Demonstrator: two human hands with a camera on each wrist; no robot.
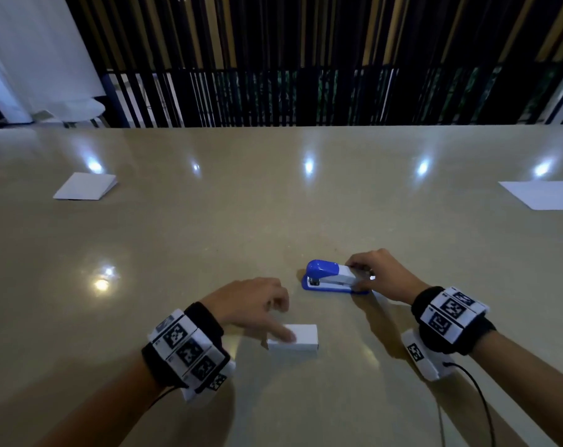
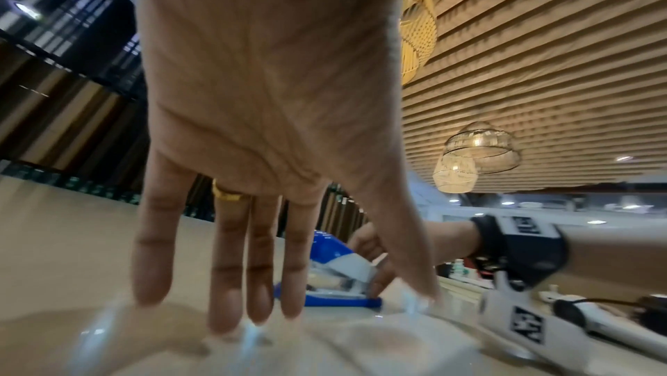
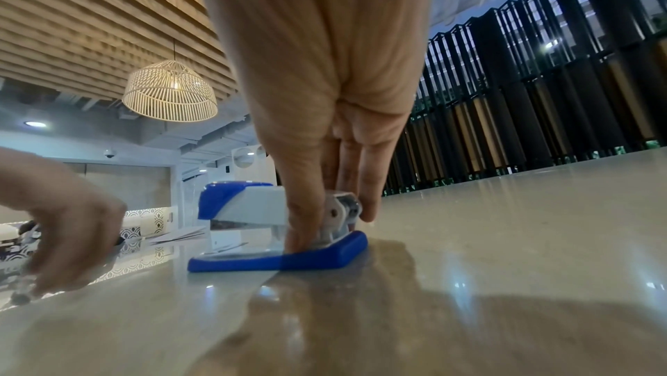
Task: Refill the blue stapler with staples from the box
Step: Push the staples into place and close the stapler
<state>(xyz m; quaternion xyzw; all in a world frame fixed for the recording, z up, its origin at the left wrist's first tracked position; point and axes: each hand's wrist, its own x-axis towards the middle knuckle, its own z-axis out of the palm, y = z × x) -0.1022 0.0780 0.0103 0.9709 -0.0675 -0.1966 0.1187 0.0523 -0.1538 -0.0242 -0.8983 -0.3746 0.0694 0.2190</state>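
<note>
Your task is only beginning: your right hand (image 1: 375,274) pinches the rear of the closed blue stapler (image 1: 333,277) on the surface (image 1: 209,237), and your spread left hand (image 1: 254,304) touches the unopened box (image 1: 294,338) nearby.

I'm in a café or lounge-like space: a long glossy counter (image 1: 273,195), woven basket pendant lamps (image 3: 169,91) under a slatted wood ceiling (image 2: 541,68), dark vertical louvres (image 1: 306,59) behind, a shelved service area at the back.
</note>
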